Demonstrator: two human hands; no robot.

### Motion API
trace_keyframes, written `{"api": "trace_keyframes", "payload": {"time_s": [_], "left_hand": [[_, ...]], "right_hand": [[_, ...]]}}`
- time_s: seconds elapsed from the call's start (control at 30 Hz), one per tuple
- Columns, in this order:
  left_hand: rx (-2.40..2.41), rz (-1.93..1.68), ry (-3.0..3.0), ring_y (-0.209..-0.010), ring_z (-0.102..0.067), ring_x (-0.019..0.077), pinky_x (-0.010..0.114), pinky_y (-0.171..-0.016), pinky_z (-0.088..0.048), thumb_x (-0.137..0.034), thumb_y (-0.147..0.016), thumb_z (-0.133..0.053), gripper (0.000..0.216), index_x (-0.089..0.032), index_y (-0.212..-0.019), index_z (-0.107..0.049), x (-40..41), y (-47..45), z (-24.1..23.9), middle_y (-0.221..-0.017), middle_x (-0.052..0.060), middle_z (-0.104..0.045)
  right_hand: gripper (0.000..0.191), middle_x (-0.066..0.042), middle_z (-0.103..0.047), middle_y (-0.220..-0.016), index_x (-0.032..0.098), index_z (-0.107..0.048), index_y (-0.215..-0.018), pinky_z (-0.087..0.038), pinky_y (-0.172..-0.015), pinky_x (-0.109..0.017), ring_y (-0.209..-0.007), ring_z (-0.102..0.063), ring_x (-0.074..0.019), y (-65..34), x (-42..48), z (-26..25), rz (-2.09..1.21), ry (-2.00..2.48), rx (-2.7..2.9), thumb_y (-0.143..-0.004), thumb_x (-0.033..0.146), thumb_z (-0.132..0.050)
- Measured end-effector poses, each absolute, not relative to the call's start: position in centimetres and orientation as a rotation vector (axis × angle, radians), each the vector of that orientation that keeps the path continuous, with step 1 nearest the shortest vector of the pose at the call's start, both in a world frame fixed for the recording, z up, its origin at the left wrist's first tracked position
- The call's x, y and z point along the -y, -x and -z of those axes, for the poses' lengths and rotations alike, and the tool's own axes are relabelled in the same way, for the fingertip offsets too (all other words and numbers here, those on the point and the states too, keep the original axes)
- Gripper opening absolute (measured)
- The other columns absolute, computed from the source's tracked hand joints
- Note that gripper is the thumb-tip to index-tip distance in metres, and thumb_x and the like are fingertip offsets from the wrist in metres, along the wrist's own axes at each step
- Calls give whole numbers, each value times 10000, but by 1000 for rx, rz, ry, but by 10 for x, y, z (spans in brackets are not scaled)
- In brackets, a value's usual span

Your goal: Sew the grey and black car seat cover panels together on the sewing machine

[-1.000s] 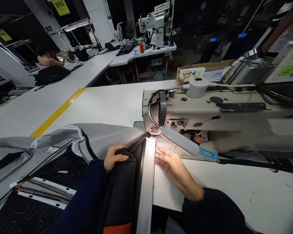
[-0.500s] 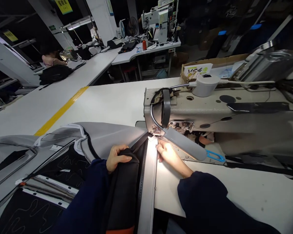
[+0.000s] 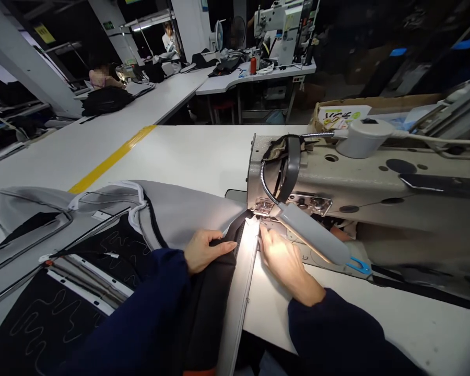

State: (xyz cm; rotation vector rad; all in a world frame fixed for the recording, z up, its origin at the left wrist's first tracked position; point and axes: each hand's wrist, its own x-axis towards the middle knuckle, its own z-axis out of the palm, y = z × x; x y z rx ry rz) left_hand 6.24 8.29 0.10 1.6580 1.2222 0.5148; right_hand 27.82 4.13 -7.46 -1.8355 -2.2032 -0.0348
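Black padded fabric (image 3: 209, 297), part of a large sewn cover, runs up to the presser foot of a sewing machine (image 3: 297, 180). My left hand (image 3: 207, 251) grips its folded edge, thumb on top and the other fingers curled partly out of sight. Beside it lies a long light-grey strip (image 3: 241, 284), its far end under the lamp's glow at the needle area. Just in front of the foot, my right hand (image 3: 280, 258) pinches the strip's right edge with bunched fingertips. The cover's grey panel (image 3: 184, 203) spreads to the left.
A grey lamp (image 3: 313, 232) on a bendy metal neck hangs close above my right hand. Yellow tape (image 3: 113, 159) crosses the white table (image 3: 196, 151). Behind the machine stands a cardboard box (image 3: 399, 100). Other people sit at machines far back left.
My left hand has slid forward and right along the black fabric, towards the strip. The right hand's fingers have drawn together at the strip's edge. The whole view has shifted slightly.
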Motion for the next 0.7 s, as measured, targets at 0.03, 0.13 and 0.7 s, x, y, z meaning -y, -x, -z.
{"api": "trace_keyframes", "payload": {"time_s": [0.03, 0.13, 0.7], "left_hand": [[-1253, -506, -1742, -503, -254, 71, 220, -476, -168, -489, -738, -638, 500, -158, -492, -356, -85, -65, -6, -511, -47, -254], [-1382, -474, -1990, -470, -224, 82, 249, -491, -152, -411, -731, -631, 489, -164, -443, -322, -95, -70, -19, -467, -42, -217], [-1363, -14, -2686, -1231, -402, 357, 628, -1086, -108, -564, -773, -542, 672, -157, -1302, -463, -133, -117, 13, -1295, 156, -502]], "right_hand": [[433, -196, -620, -1091, 97, -515, -1276, -442, -886, -464, -1012, -580, -321, -281, -36, 75, 104, 1744, 2255, -879, 108, -342], [509, -188, -490, -1364, 63, -497, -1312, -405, -1000, -461, -1260, -439, -314, -288, -24, 78, 191, 1442, 2389, -827, 23, -348], [303, -45, -640, -717, 186, -679, -775, -461, -628, -268, -651, -587, -161, -224, 111, 82, -1671, 1224, 1659, -883, 415, -514]]}}
